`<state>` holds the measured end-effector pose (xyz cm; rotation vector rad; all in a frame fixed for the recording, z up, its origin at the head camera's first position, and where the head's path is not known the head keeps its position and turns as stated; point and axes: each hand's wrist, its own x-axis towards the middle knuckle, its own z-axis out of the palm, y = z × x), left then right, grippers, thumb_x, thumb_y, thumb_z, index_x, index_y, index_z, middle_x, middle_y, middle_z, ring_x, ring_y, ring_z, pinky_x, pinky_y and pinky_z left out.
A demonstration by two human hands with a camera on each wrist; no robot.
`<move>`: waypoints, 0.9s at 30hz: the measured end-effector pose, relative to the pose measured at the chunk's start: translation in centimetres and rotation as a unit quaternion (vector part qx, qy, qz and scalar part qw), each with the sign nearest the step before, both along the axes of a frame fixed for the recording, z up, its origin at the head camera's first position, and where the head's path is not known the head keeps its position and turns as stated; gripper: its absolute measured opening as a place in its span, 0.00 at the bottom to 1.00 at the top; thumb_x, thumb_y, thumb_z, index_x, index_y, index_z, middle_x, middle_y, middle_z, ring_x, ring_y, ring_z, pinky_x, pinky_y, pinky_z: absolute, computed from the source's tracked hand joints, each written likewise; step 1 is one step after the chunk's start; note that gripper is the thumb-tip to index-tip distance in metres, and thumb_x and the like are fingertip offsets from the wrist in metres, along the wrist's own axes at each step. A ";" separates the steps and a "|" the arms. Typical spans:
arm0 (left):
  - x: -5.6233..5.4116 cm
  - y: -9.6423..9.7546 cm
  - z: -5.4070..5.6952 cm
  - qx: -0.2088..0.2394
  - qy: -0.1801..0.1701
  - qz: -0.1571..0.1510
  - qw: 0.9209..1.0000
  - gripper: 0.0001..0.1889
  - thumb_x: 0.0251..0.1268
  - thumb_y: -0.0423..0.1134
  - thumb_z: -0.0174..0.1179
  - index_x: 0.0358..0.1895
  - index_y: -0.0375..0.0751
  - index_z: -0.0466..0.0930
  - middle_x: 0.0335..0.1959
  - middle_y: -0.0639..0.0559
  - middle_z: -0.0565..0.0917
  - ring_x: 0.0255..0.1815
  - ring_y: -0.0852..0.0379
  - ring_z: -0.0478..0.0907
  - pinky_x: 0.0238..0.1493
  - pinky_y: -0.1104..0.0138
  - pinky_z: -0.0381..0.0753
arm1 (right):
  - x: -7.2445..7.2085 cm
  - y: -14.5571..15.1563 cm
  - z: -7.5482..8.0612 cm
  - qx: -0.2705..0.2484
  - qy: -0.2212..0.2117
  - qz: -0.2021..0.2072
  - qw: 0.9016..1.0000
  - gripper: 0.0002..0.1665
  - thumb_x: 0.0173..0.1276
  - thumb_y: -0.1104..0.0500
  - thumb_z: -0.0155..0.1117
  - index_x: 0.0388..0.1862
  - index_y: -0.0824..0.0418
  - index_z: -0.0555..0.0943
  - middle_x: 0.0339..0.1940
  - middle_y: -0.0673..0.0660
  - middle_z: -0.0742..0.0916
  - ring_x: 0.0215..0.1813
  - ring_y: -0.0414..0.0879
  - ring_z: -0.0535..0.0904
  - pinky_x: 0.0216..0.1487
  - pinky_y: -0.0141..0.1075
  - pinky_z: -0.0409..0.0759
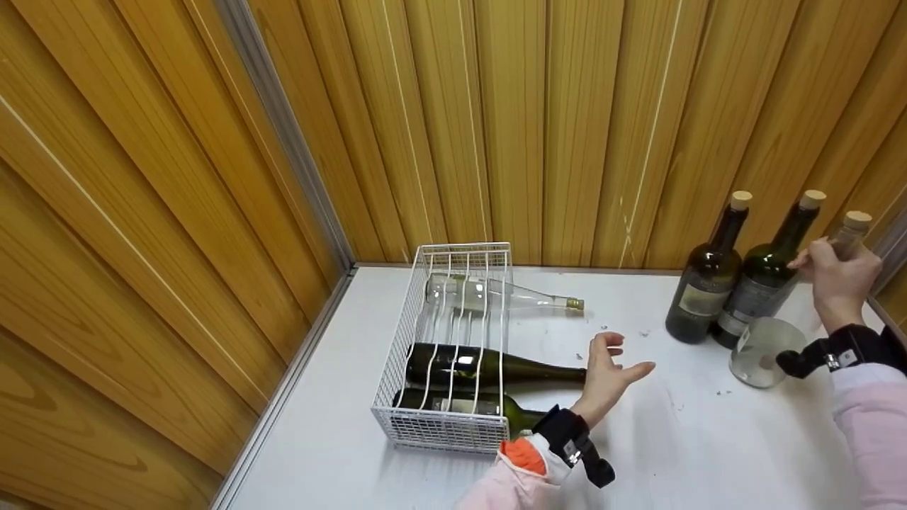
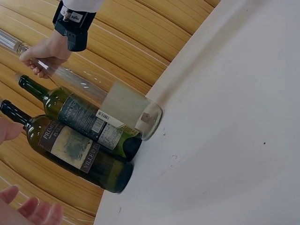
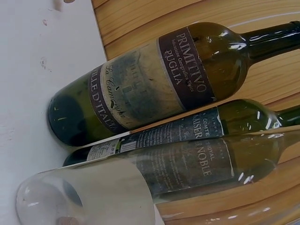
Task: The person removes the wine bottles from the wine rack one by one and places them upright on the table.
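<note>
My right hand (image 1: 842, 276) grips the neck of a clear glass bottle (image 1: 764, 358) with a cork in its top. The bottle leans, its base low at the white table. In the right wrist view the clear bottle (image 3: 112, 192) carries a pale label, and a dark green bottle shows through its glass. Two corked green wine bottles (image 1: 703, 290) (image 1: 757, 301) stand upright just left of it. My left hand (image 1: 606, 379) is held with thumb and fingers apart, holding nothing, by the mouth of a dark bottle (image 1: 538, 370) lying in a white wire rack.
The wire rack (image 1: 446, 418) stands on the left of the white table (image 1: 319, 425). A clear bottle (image 1: 531, 297) lies in its far part and another green bottle (image 1: 519, 418) at its near end, necks pointing right. Wood-patterned walls (image 1: 567, 127) rise behind and at the left.
</note>
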<state>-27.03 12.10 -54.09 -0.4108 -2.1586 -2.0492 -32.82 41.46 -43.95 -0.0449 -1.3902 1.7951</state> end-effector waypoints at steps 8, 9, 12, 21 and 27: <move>-0.1 -0.2 0.2 0.000 -0.015 -0.003 1.000 0.24 0.43 0.33 0.69 0.43 0.39 0.66 0.40 0.58 0.66 0.41 0.60 0.68 0.37 0.71 0.69 | 0.3 0.5 -0.6 0.169 -0.163 -0.108 0.966 0.05 0.62 0.63 0.55 0.33 0.60 0.78 0.24 0.40 0.80 0.31 0.33 0.74 0.37 0.26 0.64; -0.1 -0.3 0.3 0.004 -0.018 -0.006 1.000 0.24 0.44 0.33 0.69 0.43 0.39 0.66 0.39 0.58 0.66 0.41 0.59 0.68 0.38 0.71 0.69 | 0.4 0.5 -0.6 0.176 -0.171 -0.112 0.963 0.04 0.62 0.62 0.56 0.35 0.57 0.78 0.27 0.39 0.80 0.33 0.33 0.73 0.38 0.26 0.63; -0.1 -0.3 0.8 0.012 -0.028 -0.015 0.999 0.23 0.45 0.33 0.69 0.43 0.41 0.66 0.39 0.58 0.66 0.42 0.57 0.68 0.37 0.71 0.69 | 1.0 0.4 -0.6 0.202 -0.188 -0.118 0.954 0.14 0.61 0.59 0.58 0.46 0.52 0.73 0.36 0.40 0.77 0.41 0.34 0.71 0.44 0.27 0.62; 0.0 -0.2 2.9 0.014 -0.032 -0.034 0.999 0.21 0.48 0.33 0.67 0.44 0.42 0.65 0.39 0.59 0.67 0.42 0.59 0.69 0.38 0.71 0.70 | 3.3 -0.2 2.0 0.295 -0.102 -0.206 0.927 0.37 0.59 0.54 0.56 0.65 0.59 0.54 0.63 0.48 0.60 0.64 0.38 0.52 0.61 0.30 0.43; -0.1 -0.5 6.1 0.005 -0.005 -0.045 0.999 0.20 0.51 0.32 0.65 0.45 0.40 0.65 0.39 0.58 0.69 0.43 0.58 0.70 0.39 0.72 0.70 | 4.1 -3.7 5.7 0.333 0.016 -0.256 0.908 0.36 0.55 0.50 0.53 0.62 0.63 0.61 0.62 0.52 0.66 0.62 0.42 0.57 0.61 0.34 0.47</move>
